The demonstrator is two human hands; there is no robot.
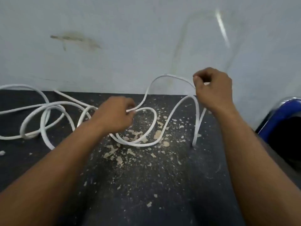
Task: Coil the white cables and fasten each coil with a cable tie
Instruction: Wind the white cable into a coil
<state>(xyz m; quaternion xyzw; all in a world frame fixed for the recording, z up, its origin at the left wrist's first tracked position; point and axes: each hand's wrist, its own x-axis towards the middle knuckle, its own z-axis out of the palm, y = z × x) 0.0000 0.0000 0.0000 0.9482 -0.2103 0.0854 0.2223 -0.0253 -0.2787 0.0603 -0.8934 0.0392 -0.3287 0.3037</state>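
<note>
near: dark table (146, 201) passable | left: white cable (43, 124) loops sprawl (tangled) | right: blue object (270, 120) at edge | back: wall (130, 54)

Dark speckled worktop (146, 193) fills 6 o'clock, with pale paint-like flecks (130, 144) thickest at centre. Pale grey wall (130, 22) runs across 12 and carries a brown smear (75, 39) at 10. Blue container (273, 121) at 3, shiny rim (286, 99), dark inside, cut off by the frame edge.

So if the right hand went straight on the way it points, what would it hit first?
Probably the pale grey painted wall; ahead of the right hand, gripping the white cable, shows only a blurred white streak; depth unclear.
</note>
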